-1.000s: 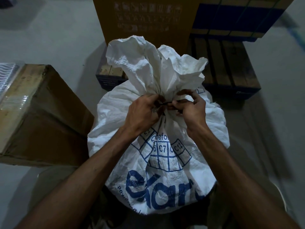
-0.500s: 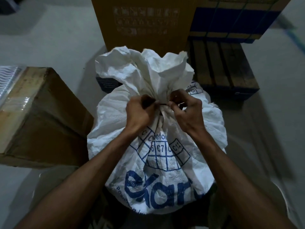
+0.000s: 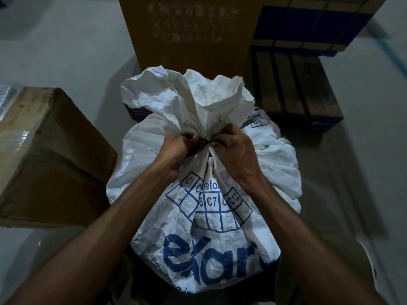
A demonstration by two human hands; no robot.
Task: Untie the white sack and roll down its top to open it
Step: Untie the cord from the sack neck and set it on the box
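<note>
A full white woven sack [image 3: 215, 230] with blue print stands on the floor right in front of me. Its top [image 3: 187, 100] is bunched into a crumpled ruff above a tight neck. A thin dark tie [image 3: 207, 142] circles that neck. My left hand [image 3: 176, 150] pinches the tie from the left side. My right hand [image 3: 235, 148] pinches it from the right, fingers pressed into the gathered cloth. The knot itself is mostly hidden between my fingertips.
A large brown cardboard box [image 3: 44, 159] lies close on the left. Another tall cardboard box [image 3: 189, 29] stands behind the sack. At the back right, a wooden pallet [image 3: 295, 93] carries blue-and-tan strapped boxes [image 3: 312, 23]. Grey floor surrounds everything.
The sack's gathered top has flopped and spread lower and to the left. Both hands stay at the neck, with the fingers regripped closer on the tie.
</note>
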